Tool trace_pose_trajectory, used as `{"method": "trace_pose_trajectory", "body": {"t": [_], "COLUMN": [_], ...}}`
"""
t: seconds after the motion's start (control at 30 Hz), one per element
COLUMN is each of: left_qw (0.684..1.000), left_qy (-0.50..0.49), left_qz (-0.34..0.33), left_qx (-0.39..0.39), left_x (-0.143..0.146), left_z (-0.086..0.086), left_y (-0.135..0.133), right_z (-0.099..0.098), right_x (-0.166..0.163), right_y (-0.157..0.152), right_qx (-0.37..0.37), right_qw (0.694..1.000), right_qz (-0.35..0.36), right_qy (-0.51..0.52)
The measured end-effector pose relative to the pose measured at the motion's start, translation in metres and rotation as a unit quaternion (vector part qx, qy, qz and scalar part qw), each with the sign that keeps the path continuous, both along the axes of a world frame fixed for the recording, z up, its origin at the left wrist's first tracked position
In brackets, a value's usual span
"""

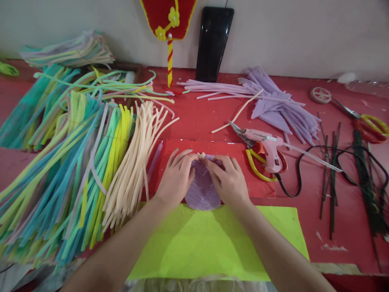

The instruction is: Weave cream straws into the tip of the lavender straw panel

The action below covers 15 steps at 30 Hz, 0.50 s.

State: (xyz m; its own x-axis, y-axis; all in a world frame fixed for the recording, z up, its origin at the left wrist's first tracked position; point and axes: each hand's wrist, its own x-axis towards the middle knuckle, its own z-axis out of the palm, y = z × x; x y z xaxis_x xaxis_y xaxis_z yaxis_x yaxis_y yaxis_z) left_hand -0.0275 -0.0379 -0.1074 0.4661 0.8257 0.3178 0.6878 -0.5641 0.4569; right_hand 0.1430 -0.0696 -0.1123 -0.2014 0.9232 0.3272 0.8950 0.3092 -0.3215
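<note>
My left hand (177, 177) and my right hand (227, 179) rest side by side on a lilac leaf-shaped piece (203, 194) woven from pipe cleaners. Both hands press their fingertips together at its top end, where a couple of cream stem tips poke out. The piece lies on a red felt sheet (261, 186), half over a lime-green felt sheet (212, 243). The fingers of both hands are curled and pinching the piece's upper edge.
Heaps of coloured pipe cleaners (60, 170) fill the left side, cream ones (133, 170) nearest. Lilac pipe cleaners (273, 101), a pink glue gun (267, 148), yellow-handled scissors (257, 164), black cord (304, 178), dark green wire stems (331, 178) and red scissors (369, 125) lie right. A black phone (213, 42) leans on the wall.
</note>
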Motion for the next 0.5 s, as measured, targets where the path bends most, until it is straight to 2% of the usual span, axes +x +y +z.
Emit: {"method": "trace_pose_trajectory", "body": {"t": [0.33,0.5], "left_qw": [1.0,0.998], "left_qy": [-0.01,-0.044], "left_qz": [-0.004,0.03], "left_qx": [0.003,0.018], "left_x": [-0.0004,-0.0026], "left_z": [-0.0009,-0.0041], "left_y": [0.0009,0.0014], "right_z": [0.0004,0.0005], "right_x": [-0.0018,-0.0012], "right_y": [0.0,0.0002], "right_qx": [-0.007,-0.004], "right_qw": [1.0,1.0], "right_qz": [-0.008,-0.005], "right_qy": [-0.011,-0.008]}}
